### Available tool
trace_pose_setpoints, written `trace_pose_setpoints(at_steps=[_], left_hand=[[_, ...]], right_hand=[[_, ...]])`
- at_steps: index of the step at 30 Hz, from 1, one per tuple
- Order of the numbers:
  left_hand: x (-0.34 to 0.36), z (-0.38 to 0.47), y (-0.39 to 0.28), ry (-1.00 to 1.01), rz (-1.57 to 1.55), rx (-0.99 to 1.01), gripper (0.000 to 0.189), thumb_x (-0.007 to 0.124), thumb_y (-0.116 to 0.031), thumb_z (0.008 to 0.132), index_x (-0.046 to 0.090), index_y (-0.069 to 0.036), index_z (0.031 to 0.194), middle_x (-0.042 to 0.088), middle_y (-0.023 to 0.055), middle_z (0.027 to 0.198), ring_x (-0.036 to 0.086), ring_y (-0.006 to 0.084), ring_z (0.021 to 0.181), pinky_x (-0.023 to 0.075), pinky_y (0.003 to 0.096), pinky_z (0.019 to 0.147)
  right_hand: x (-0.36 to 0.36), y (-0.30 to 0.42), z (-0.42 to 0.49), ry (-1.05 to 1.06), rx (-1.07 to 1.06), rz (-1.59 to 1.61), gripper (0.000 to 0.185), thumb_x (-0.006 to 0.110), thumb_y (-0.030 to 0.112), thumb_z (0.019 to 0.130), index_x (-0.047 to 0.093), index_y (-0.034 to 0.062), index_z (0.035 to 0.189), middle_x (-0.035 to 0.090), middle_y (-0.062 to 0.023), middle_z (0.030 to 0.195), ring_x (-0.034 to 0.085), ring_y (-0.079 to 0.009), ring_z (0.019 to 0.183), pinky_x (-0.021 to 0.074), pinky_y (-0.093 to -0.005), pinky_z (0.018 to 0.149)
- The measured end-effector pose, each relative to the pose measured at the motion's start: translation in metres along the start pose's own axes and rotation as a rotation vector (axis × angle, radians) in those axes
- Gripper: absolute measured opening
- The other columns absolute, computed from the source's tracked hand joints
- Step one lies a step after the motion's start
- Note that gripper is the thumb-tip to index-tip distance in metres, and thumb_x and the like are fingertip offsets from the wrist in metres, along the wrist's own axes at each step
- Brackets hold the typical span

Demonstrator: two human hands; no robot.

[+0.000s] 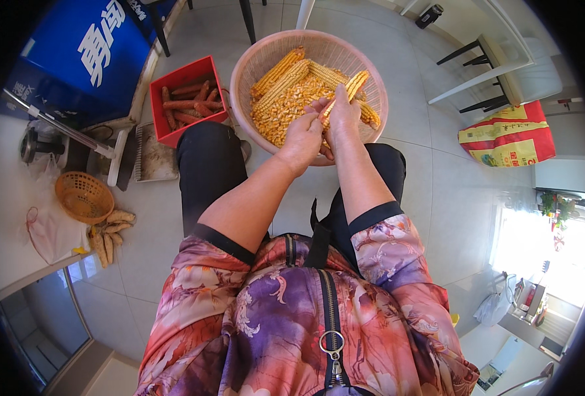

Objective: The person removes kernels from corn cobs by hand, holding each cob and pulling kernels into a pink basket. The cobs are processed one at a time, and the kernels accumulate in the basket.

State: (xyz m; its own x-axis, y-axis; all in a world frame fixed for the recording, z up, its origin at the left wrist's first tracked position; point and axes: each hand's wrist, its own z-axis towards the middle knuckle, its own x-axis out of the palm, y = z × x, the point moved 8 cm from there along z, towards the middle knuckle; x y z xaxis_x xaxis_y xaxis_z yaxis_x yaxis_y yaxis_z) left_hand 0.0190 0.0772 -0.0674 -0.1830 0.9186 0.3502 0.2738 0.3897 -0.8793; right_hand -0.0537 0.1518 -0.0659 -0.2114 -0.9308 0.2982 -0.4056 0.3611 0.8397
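An ear of yellow corn (357, 84) is held at a slant over a pink plastic basket (239, 94). My right hand (345, 111) grips it, thumb along the kernels. My left hand (302, 136) closes at its lower end, where reddish bare cob shows between the hands. Below them, loose corn kernels (277, 114) cover the basket's bottom. Several unshelled ears (281, 84) lie on the kernels along the far and left sides, and another ear (369, 115) rests at the right. My fingers partly hide the held ear.
Left of the basket stands a red box (187, 76) of stripped cobs (193, 105). A dustpan (155, 153), an orange woven basket (84, 197) and pale roots (107, 237) lie farther left. At right are a chair (505, 74) and a red-and-yellow bag (510, 136) bearing writing.
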Motion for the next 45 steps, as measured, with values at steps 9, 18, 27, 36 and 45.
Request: trace_pose_setpoints(at_steps=[9,18,27,36,45], left_hand=[[0.002,-0.005,-0.002,0.04,-0.07,-0.03,0.032,0.041,-0.017,0.103,0.054,0.003,0.124,0.057,0.0073,0.084,0.059,0.0178,0.064,0.0559,0.033,0.054],[0.002,-0.015,-0.01,-0.046,-0.055,-0.121,0.036,0.046,-0.028,0.102,0.055,0.0,0.123,0.048,0.0014,0.069,0.045,0.0111,0.05,0.0498,0.0308,0.043],[0.003,-0.012,0.002,-0.012,-0.101,-0.159,0.029,0.045,-0.028,0.102,0.057,-0.006,0.117,0.048,-0.0003,0.072,0.037,0.0073,0.046,0.0379,0.0271,0.038],[-0.01,-0.011,-0.012,-0.086,-0.051,-0.138,0.032,0.05,-0.025,0.097,0.061,-0.002,0.116,0.057,0.0022,0.081,0.052,0.0103,0.062,0.046,0.0287,0.047],[-0.019,0.006,-0.029,-0.196,0.399,0.426,0.038,0.051,-0.029,0.098,0.064,0.003,0.113,0.068,0.0159,0.095,0.066,0.0265,0.085,0.0523,0.038,0.075]], right_hand=[[0.0,-0.005,0.004,0.002,0.063,0.039,0.036,0.048,0.032,0.102,0.041,-0.0026,0.111,0.053,-0.0133,0.081,0.058,-0.0234,0.065,0.0623,-0.042,0.061],[0.003,-0.002,0.003,0.031,0.024,-0.022,0.036,0.048,0.031,0.101,0.041,-0.0021,0.114,0.055,-0.0139,0.081,0.059,-0.0234,0.064,0.0609,-0.0409,0.059],[0.0,-0.009,0.014,0.042,0.086,0.059,0.03,0.053,0.029,0.099,0.044,0.0045,0.114,0.052,-0.0098,0.075,0.053,-0.0189,0.055,0.0576,-0.039,0.05],[0.007,-0.009,0.016,0.132,0.078,0.057,0.037,0.048,0.037,0.102,0.047,0.0008,0.108,0.055,-0.0114,0.078,0.059,-0.0215,0.066,0.0593,-0.0405,0.06],[0.025,-0.008,0.0,0.32,-0.051,-0.044,0.037,0.047,0.038,0.102,0.05,0.0017,0.108,0.061,-0.0128,0.082,0.059,-0.0192,0.066,0.0525,-0.0338,0.061]])
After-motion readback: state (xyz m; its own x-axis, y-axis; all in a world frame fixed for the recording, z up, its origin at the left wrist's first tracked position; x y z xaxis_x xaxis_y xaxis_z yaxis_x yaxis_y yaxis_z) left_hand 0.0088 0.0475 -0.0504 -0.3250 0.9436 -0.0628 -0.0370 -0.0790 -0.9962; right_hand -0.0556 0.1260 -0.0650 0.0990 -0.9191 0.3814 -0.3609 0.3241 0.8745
